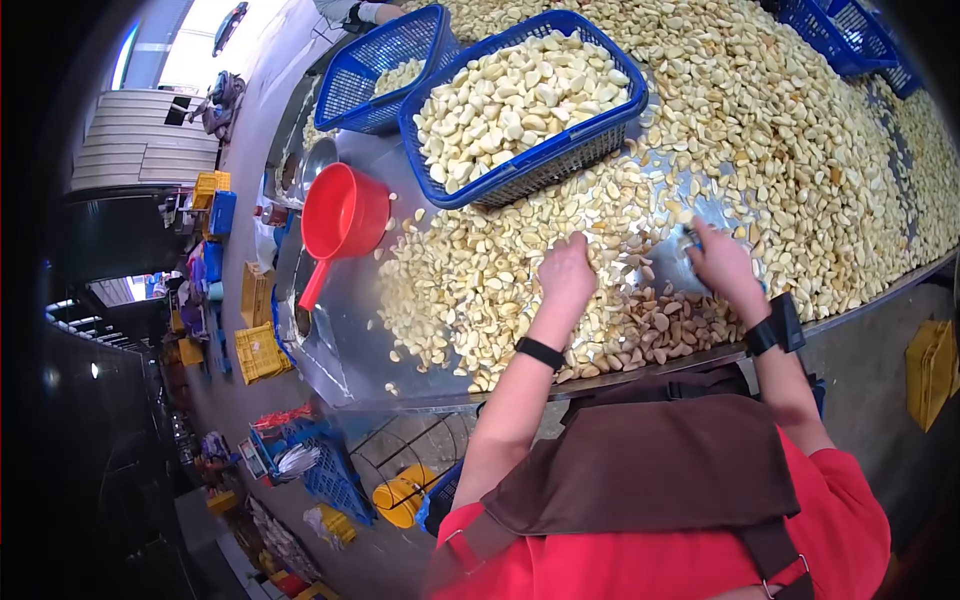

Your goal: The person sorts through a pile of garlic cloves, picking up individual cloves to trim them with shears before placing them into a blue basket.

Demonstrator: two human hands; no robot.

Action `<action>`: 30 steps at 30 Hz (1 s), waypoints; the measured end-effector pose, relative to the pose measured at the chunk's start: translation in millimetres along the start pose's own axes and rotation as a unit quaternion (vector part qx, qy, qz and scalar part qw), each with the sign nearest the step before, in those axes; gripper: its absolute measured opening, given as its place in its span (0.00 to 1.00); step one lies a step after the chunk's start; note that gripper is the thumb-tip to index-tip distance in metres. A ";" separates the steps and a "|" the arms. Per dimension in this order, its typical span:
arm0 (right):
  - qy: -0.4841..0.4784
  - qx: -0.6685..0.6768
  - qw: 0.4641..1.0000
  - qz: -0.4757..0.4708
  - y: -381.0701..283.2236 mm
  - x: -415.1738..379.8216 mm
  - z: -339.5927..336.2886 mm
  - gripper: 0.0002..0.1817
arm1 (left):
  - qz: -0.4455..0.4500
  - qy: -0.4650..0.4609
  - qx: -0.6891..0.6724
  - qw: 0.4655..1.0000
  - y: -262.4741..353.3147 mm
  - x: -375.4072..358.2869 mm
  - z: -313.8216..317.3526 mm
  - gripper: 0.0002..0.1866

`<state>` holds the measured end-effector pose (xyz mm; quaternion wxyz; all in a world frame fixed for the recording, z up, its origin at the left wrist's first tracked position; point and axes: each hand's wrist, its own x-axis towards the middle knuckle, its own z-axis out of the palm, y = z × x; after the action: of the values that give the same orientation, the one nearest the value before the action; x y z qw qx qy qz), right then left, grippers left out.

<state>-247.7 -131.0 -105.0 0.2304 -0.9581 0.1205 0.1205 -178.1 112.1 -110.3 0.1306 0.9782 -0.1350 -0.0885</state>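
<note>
Head view: left hand [568, 268], right hand [724, 264] fingers curled, holds unclear; sweeping could spill cream crescent-shaped pieces [800, 200] off the grey metal table [350, 345]

Left hand [568, 270] down among pale pieces [480, 275] toward near edge of metal table [345, 335]; right hand [724, 264] farther right, curled at small item [689, 233] too unclear to name. Red scoop [342, 212] by left edge, heaped blue basket [556, 172] back from near edge, second blue basket [350, 95] just beside it
</note>
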 end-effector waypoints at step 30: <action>-0.033 0.327 0.918 -0.222 -79.6 -25.0 -15.0 0.30 | -0.140 -0.130 -0.845 0.500 5.4 -25.2 -42.8 0.11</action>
<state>-245.8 -64.8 -52.1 0.5558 -0.8267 -0.0708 0.0519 -194.4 124.2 -64.7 0.8617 0.3860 0.1276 -0.3036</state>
